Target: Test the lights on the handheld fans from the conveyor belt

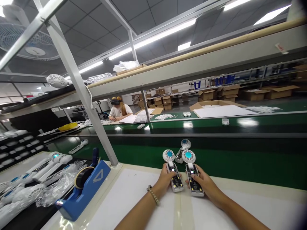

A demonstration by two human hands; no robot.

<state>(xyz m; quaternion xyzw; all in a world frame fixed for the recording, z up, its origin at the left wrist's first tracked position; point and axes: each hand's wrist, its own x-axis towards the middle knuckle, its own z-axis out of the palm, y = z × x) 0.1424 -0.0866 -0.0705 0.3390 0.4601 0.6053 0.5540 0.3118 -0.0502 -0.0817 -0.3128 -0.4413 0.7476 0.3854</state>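
My left hand (165, 179) is closed around a white handheld device (177, 183) with a round blue-centred head and an exposed black circuit board; the thumb lies on the board. In my right hand (206, 182) is a similar device (196, 185), its round centre glowing brighter blue, thumb also on the board. Both are held side by side, heads pointing away, above the near edge of the white work surface (134, 188). Just behind them, a third such device (185, 143) lies on the green belt, partly hidden by the held ones.
A blue tape dispenser (83, 191) stands at left, beside more white devices (48, 169) and clear plastic bags. A metal post (79, 80) rises from the table. Another device (78, 147) lies on the green belt (144, 150). Beyond it sits a person (120, 110) near cardboard boxes.
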